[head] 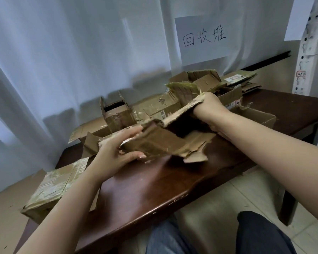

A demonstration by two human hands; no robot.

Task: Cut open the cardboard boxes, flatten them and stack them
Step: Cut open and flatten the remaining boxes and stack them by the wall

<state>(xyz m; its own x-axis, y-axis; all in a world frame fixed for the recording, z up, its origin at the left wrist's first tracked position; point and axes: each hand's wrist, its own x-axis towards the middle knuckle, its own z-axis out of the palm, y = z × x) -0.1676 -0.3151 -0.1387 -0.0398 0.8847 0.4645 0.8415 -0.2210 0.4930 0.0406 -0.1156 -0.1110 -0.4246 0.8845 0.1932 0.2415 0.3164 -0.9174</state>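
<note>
Dark brown wooden desk [154, 184], set before a pale curtain [62, 52], bearing cardboard along its far and left edges. Torn cardboard box [163, 142], partly collapsed with one cavity open toward the viewer, held above the middle of the desk, its ragged lower flap just over the surface. Taped box [51, 189], closed, overhanging the near left corner. Open-topped box [116, 114] upright by the far edge, with a longer taped box [154, 105] just beside it on the right. Pile of flattened cardboard [228, 83] at the far right corner, under a paper sign [203, 38] with handwritten characters fixed to the curtain. Left hand [117, 151] gripping the torn box's left end, thumb along the front face, fingers over the top edge. Right hand [209, 107] reaching into the box from the right, fingers hidden behind the torn upper wall; grip likely closed on that wall, not fully visible.
</note>
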